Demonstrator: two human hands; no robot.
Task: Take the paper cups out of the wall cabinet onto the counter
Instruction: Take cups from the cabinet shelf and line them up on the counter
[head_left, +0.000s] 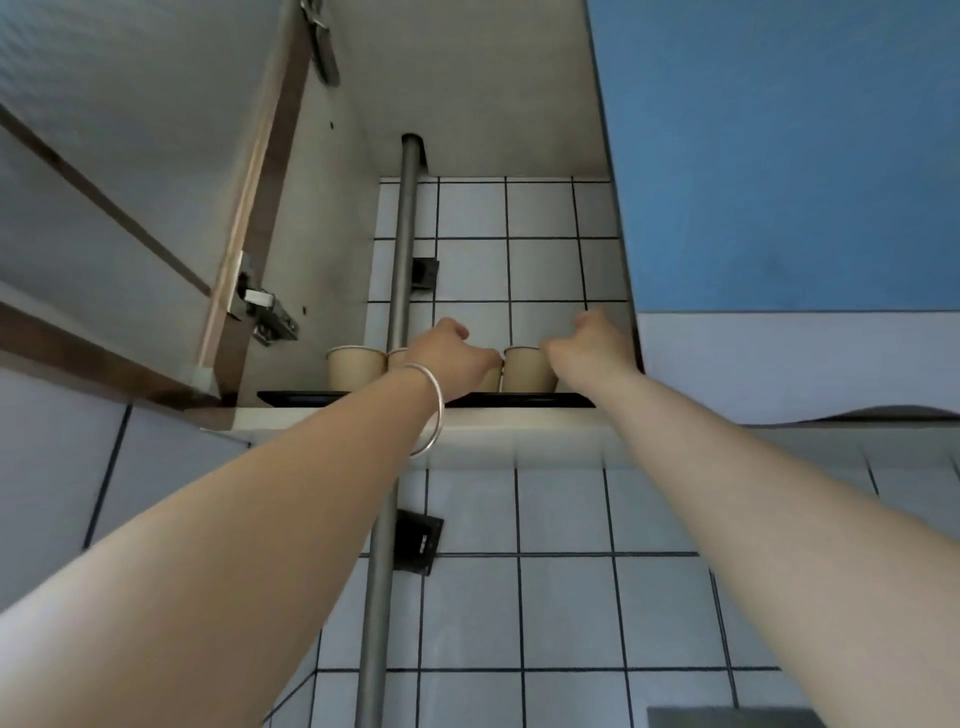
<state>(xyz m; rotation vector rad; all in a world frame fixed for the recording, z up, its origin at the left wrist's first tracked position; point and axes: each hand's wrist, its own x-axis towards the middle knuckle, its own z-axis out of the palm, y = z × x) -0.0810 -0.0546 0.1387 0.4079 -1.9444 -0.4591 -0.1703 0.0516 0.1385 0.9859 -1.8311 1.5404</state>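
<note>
I look up into an open wall cabinet. Several beige paper cups stand on a black tray (524, 399) on its bottom shelf: one at the left (354, 367), one partly hidden behind the pipe and my wrist (397, 356), one at the right (525, 368). My left hand (453, 358), with a silver bangle on the wrist, reaches in and curls around a cup that it mostly hides. My right hand (592, 347) touches the right side of the right cup, fingers bent around it. Whether either hand grips firmly is unclear.
A grey vertical pipe (402, 270) runs through the cabinet and down the tiled wall. The cabinet door (130, 156) stands open at the left with its hinge (265, 306). A blue closed door (789, 156) borders the right. The shelf's front edge (467, 421) juts toward me.
</note>
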